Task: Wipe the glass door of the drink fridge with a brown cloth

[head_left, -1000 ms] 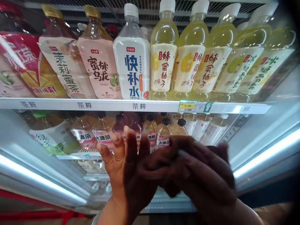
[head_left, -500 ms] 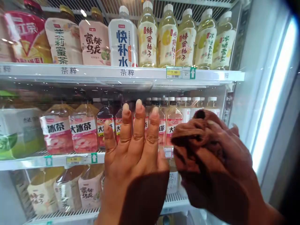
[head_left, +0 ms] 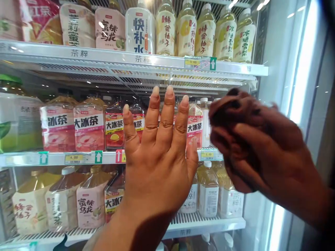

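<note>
My left hand (head_left: 161, 150) is raised in the middle of the view with its back toward me. Its fingers are spread and stretched upward, and the palm appears to rest flat on the clear glass in front of the shelves. On the right, my right hand (head_left: 277, 150) grips a crumpled dark brown cloth (head_left: 225, 111). Motion blurs this hand, and the cloth hides part of its fingers. Behind the left hand stand several iced tea bottles (head_left: 89, 123) with pink and red labels, partly covered by the fingers.
An upper shelf (head_left: 110, 55) holds several tea and juice bottles (head_left: 166, 29). A lower shelf (head_left: 206, 225) carries more bottles (head_left: 208, 195). Price tags line the shelf edges. A bright light strip (head_left: 298, 83) runs down the right side of the cooler.
Shelves sit lower-angled and higher in view, showing more of the bottom shelf. My left hand has shifted slightly up and right, still spread. My right hand has moved up and right with the cloth.
</note>
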`<state>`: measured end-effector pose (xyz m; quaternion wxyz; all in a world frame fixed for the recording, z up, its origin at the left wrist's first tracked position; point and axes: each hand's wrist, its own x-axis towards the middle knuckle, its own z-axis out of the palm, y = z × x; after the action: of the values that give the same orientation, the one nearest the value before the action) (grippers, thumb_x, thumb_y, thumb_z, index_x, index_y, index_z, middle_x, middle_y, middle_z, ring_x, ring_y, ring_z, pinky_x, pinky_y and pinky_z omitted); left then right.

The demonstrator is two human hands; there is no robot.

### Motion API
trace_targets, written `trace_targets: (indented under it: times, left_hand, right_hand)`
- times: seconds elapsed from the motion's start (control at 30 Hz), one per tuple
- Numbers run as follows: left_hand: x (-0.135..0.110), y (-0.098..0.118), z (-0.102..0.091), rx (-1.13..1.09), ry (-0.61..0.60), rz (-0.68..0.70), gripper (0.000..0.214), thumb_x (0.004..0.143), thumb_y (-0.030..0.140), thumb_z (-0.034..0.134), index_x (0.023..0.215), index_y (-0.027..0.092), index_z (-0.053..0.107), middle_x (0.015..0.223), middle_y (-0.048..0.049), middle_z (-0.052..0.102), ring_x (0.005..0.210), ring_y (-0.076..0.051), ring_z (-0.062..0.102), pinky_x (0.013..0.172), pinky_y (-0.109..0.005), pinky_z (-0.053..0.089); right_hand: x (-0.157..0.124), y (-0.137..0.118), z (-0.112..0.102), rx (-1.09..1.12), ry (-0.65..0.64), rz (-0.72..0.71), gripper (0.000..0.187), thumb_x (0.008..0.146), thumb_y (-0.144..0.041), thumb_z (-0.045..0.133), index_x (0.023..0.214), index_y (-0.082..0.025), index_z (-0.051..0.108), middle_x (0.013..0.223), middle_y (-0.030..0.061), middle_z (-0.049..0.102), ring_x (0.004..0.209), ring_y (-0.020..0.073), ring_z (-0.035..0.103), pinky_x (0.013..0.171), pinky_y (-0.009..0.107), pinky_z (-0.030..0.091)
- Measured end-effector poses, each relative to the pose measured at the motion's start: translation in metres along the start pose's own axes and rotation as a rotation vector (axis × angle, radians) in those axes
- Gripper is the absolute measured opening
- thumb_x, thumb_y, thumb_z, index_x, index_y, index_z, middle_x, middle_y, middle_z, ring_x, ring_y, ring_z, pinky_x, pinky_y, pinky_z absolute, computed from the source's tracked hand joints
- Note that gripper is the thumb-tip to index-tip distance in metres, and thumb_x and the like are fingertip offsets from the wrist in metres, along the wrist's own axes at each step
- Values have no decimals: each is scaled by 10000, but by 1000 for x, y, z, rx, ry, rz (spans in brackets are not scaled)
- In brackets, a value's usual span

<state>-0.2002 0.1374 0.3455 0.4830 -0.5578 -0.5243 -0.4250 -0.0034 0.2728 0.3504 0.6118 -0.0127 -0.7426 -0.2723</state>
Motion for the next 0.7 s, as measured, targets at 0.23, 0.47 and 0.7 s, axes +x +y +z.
trace_targets:
  times: [0.23,0.47,0.7]
  left_hand:
    - [-4,-3,5,117,32,74,703,950,283,512,1623,255,312,1741,-20,205,1629,-271,116,1320,-526,-125]
    - [-9,-4,4,162,50,100,772,944,246,540,1658,238,245,1727,-51,214,1630,-243,128,1337,-527,-45]
    - [-7,4,2,225,16,38,698,1005,297,486,1655,227,240,1719,-80,235,1632,-236,99,1333,-532,-26]
  right_hand:
    - [28,-20,19,-79,-11,-46,485,968,-399,571,1429,-251,551,1631,97,373,1540,395,353,1306,648,209]
    - [-18,-27,6,21,-123,-158,408,932,-324,661,1331,-289,584,1593,102,457,1557,319,355,1301,634,276]
    - [10,15,-1,-51,38,125,540,859,-229,696,1387,-265,588,1601,135,439,1521,350,391,1279,683,248]
